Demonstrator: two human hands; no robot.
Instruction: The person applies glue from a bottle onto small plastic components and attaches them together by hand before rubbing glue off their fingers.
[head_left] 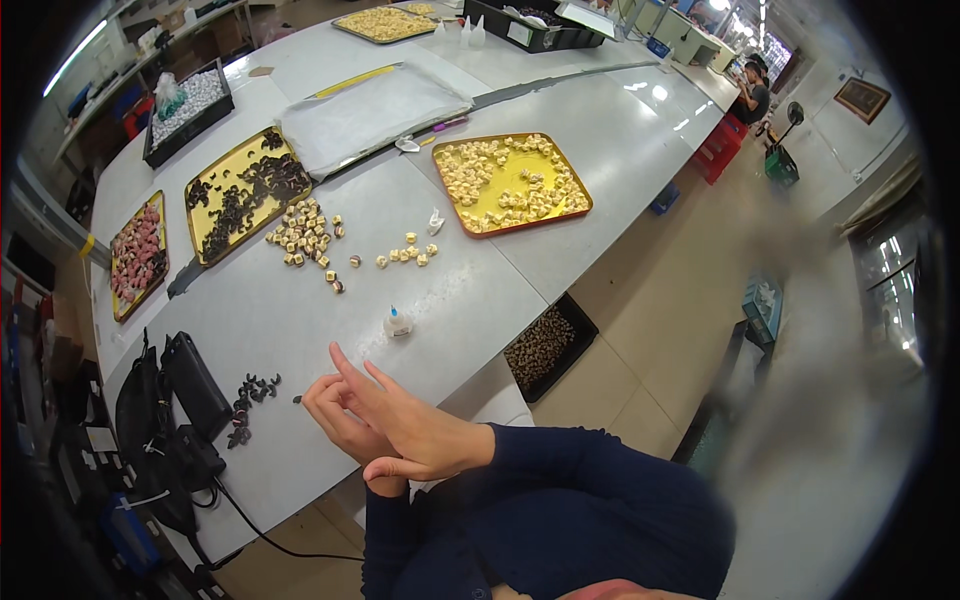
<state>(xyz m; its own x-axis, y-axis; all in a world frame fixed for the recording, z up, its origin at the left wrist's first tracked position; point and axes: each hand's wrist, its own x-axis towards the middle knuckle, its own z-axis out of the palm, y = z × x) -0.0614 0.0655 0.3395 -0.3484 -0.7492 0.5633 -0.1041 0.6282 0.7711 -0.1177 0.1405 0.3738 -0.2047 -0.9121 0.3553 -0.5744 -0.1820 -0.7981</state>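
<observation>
My right hand (432, 432) crosses over my left, its fingers stretched toward the upper left and its thumb set apart. No object shows in it. Beneath it, my left hand (338, 425) has its fingers bent inward. The right hand covers much of it, so I cannot make out what it holds, if anything. A small dark piece (297, 399) is right beside the left fingers. Just beyond the hands stands a small white bottle with a blue tip (398, 323). Loose cream-and-dark cube-like pieces (302, 236) lie farther off, and dark curved pieces (245, 408) lie to the left.
Yellow trays hold cream pieces (480, 180), dark curved pieces (240, 205) and pink pieces (138, 255). A paper-lined tray (370, 115) lies beyond. A black bag (150, 430) and cable (270, 545) are at left. A black bin (590, 325) sits below the table's right edge.
</observation>
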